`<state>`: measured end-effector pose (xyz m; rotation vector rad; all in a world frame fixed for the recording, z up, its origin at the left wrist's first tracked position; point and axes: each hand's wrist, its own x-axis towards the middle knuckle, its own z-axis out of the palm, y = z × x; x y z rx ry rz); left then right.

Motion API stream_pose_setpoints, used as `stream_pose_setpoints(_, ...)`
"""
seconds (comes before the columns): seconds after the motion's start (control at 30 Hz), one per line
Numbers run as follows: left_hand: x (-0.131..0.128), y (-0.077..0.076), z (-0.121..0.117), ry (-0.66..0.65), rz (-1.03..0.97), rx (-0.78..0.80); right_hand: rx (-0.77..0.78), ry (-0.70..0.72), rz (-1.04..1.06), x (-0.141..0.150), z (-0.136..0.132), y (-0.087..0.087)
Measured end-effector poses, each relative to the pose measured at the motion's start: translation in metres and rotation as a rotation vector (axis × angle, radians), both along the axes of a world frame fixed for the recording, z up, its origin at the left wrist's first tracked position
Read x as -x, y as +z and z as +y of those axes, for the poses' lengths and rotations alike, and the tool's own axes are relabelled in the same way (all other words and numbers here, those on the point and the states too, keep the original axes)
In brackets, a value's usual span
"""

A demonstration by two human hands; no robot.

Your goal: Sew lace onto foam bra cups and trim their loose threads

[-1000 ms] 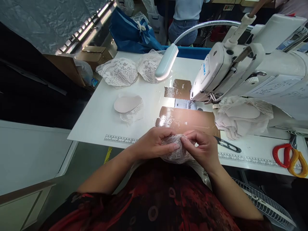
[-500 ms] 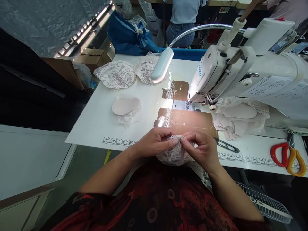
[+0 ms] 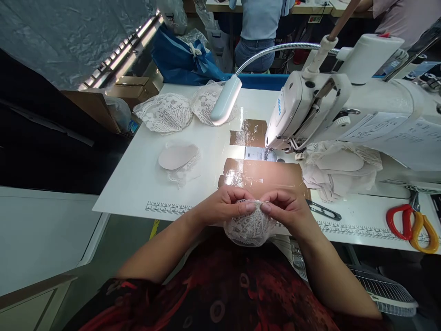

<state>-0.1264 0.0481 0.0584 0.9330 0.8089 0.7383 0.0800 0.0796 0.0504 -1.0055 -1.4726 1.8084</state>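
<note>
A white lace bra cup (image 3: 248,226) hangs at the table's front edge, its upper edge pinched in both my hands. My left hand (image 3: 227,204) grips that edge from the left, thumb on the near side. From the right, my right hand (image 3: 287,209) is closed on the same edge, its fingertips a short gap from the left ones. Ahead of the hands, brown tape-covered card (image 3: 265,174) lies in front of the sewing machine (image 3: 292,110). Two lace cups (image 3: 165,112) rest at the back left. A smooth beige pad on lace (image 3: 178,157) lies left of the machine.
A lamp (image 3: 225,101) on a bent neck shines over the needle area. Lace and fabric pieces (image 3: 339,168) are heaped under the machine arm. Thread snips (image 3: 324,210) and scissors with red and orange handles (image 3: 411,223) lie at right. Another person (image 3: 258,32) sits beyond the table.
The lace cup now hangs slightly lower, with more of its face showing. My right fingers have moved from a raised pinch to a flatter one along the edge. The view has shifted slightly.
</note>
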Motion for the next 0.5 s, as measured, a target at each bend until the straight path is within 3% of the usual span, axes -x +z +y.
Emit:
stream_pose_setpoints(0.2,-0.021,-0.008,-0.003,0.225,-0.048,0.047,0.041,-0.041,0.046,0.005,0.006,-0.008)
stream_pose_setpoints(0.33,-0.001,-0.005,0.001,0.462,0.009,0.076,0.03,-0.117,0.069,-0.005,0.015,-0.013)
stream_pose_setpoints(0.4,0.023,0.008,0.008,0.694,0.167,-0.059,0.0,-0.196,0.046,-0.018,0.02,-0.015)
stream_pose_setpoints(0.5,0.05,0.029,0.024,0.963,0.587,-0.467,-0.075,-0.282,-0.057,-0.038,0.026,-0.013)
